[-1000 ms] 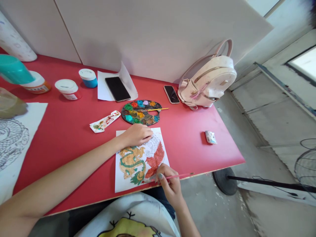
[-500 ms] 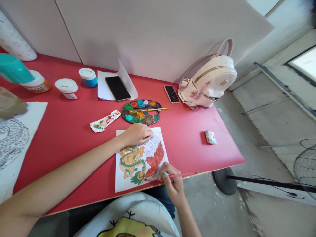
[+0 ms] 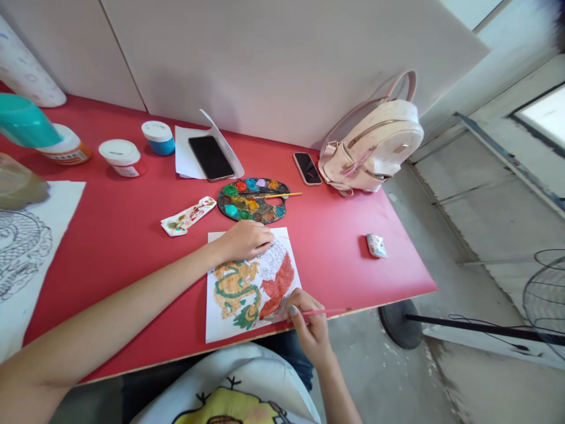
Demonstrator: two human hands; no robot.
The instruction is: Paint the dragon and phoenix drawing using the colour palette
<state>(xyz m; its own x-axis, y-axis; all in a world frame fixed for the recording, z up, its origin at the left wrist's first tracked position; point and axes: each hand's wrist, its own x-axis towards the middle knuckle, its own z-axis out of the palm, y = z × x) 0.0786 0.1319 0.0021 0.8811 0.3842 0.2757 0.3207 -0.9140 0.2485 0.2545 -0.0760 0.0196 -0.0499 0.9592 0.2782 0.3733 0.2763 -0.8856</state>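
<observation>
My right hand pinches a thin pink paintbrush, its tip against the lower part of a white sheet. On that sheet are an orange-and-green dragon, a red bird and an uncoloured line drawing. My left hand rests on the sheet's upper edge with its fingers curled in, nothing seen in them. Just above it lies a paint palette with several colours and a yellow-tipped brush across it. A paint-stained folded tissue is left of the palette.
On the red table stand paint jars, a teal-capped bottle and a cup of murky water. Two phones, a pink backpack and a small packet lie further back and right. A fan is beyond the edge.
The brush tip and my right fingers have shifted slightly over the lower part of the sheet. My left hand stays where it was.
</observation>
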